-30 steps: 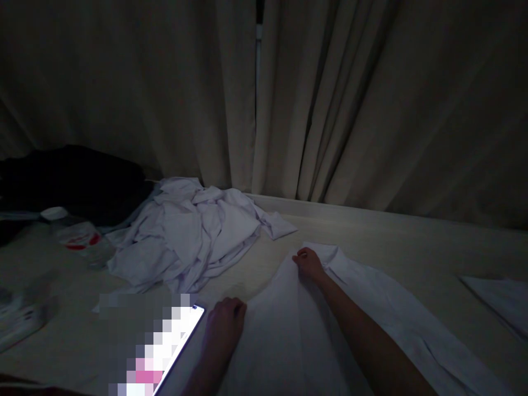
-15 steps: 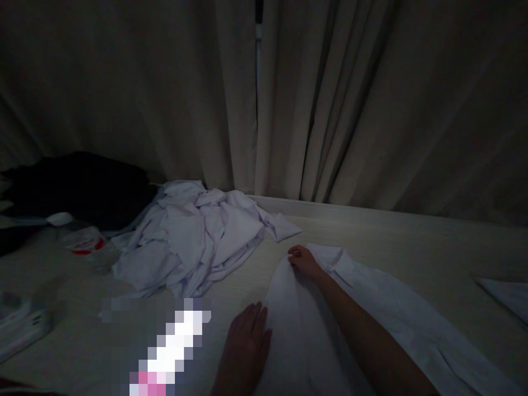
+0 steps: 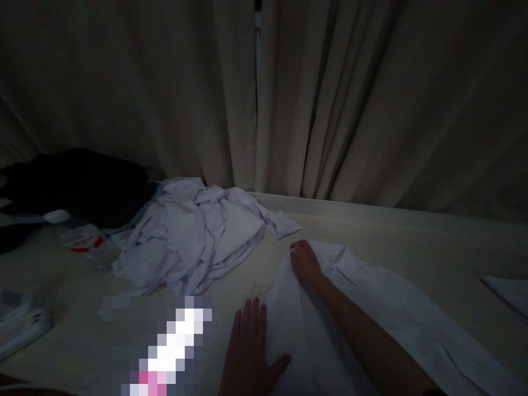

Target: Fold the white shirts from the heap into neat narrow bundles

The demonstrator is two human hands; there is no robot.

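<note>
A white collared shirt (image 3: 396, 308) lies spread on a pale surface, its collar pointing away from me. My right hand (image 3: 306, 264) is closed on the cloth at the shirt's left shoulder, beside the collar, and a bit of white fabric shows between the fingers. Lower down, my left hand (image 3: 249, 349) rests flat along the shirt's left side, with its fingers stretched out and the thumb apart. My right forearm covers part of the shirt front.
A heap of crumpled white shirts (image 3: 193, 236) lies at left, near black clothing (image 3: 74, 184) and a clear plastic bottle (image 3: 86, 242) with a red label. Curtains (image 3: 280, 110) hang behind. Another white cloth (image 3: 507, 294) is at far right. A pixelated patch hides something at lower left.
My right hand's fingers have closed on the shoulder cloth. My left hand has flattened, its thumb now spread out to the right over the shirt.
</note>
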